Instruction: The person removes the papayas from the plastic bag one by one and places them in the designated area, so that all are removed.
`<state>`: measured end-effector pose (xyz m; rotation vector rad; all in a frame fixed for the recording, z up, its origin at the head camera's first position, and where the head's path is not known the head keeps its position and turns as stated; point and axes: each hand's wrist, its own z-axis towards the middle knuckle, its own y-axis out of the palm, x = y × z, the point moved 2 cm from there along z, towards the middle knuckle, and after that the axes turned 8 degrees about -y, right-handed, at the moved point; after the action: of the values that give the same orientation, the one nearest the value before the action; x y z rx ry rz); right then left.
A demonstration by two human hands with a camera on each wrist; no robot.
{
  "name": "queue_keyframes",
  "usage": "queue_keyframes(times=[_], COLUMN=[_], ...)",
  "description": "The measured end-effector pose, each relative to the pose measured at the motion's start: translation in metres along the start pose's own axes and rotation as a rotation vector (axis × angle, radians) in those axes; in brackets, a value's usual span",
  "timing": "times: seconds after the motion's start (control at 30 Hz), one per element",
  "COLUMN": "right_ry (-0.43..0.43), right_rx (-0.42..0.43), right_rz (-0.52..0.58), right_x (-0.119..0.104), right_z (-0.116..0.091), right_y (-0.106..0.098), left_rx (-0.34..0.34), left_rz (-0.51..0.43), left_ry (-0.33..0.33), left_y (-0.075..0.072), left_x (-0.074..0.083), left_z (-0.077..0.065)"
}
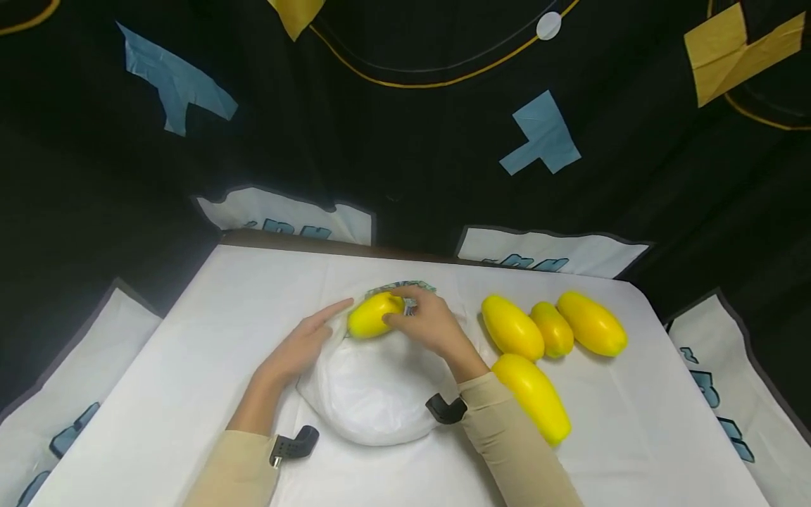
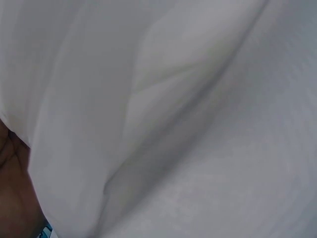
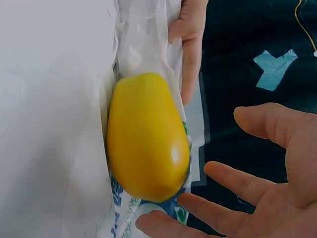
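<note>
A white plastic bag (image 1: pixel 380 394) with a printed rim lies on the table, its mouth toward the far side. In that mouth rests a yellow, oblong, papaya-like fruit (image 3: pixel 148 139), also visible from the head. My right hand (image 1: pixel 427 320) is at the fruit's right end; the right wrist view shows its fingers (image 3: pixel 242 186) spread and not curled round the fruit. On the left of the mouth, my left hand (image 1: pixel 307 345) holds the bag's edge with its thumb over it and the index finger stretched along it. White plastic fills most of the left wrist view.
Right of the bag lie several more yellow fruits: a large one (image 1: pixel 513 329), a smaller one (image 1: pixel 552 329), another large one (image 1: pixel 592 324), and one (image 1: pixel 535 398) nearer, beside the right forearm. A white cloth covers the table (image 1: pixel 209 331). Dark curtains (image 1: pixel 393 141) hang behind.
</note>
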<state>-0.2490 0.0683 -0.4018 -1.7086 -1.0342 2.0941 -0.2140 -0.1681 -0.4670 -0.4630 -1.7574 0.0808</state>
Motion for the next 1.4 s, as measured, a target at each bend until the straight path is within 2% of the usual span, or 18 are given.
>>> queue_keyframes(times=[0.2,0.37,0.63,0.8,1.07,1.27,1.4], right_ry=[-0.009,-0.031,-0.138,-0.185,-0.183,-0.207,-0.211], right_rx=[-0.032,-0.033,-0.037,-0.046,-0.067,-0.059,-0.051], right_rz=[-0.024,-0.05,-0.034,0.007,-0.058,-0.102,-0.114], right_x=[-0.005,-0.006,-0.008,-0.008,-0.007,-0.008,-0.009], right_z=[0.003,0.007,0.013,0.013,0.008,0.008,0.008], right_y=[0.013,0.019,0.025,0.034,0.047,0.047,0.047], left_rx=[0.008,0.008,0.012,0.003,-0.011,0.006,0.0], left_rz=[0.018,0.016,0.031,0.009,-0.004,0.002,-0.012], left_ry=[0.006,0.014,0.076,0.07,0.059,0.075,0.063], left_y=[0.001,0.001,-0.001,-0.002,0.001,0.0,0.0], left_x=[-0.003,0.001,0.004,0.001,-0.004,-0.003,-0.002], left_z=[-0.002,-0.002,0.002,0.002,-0.001,-0.002,-0.002])
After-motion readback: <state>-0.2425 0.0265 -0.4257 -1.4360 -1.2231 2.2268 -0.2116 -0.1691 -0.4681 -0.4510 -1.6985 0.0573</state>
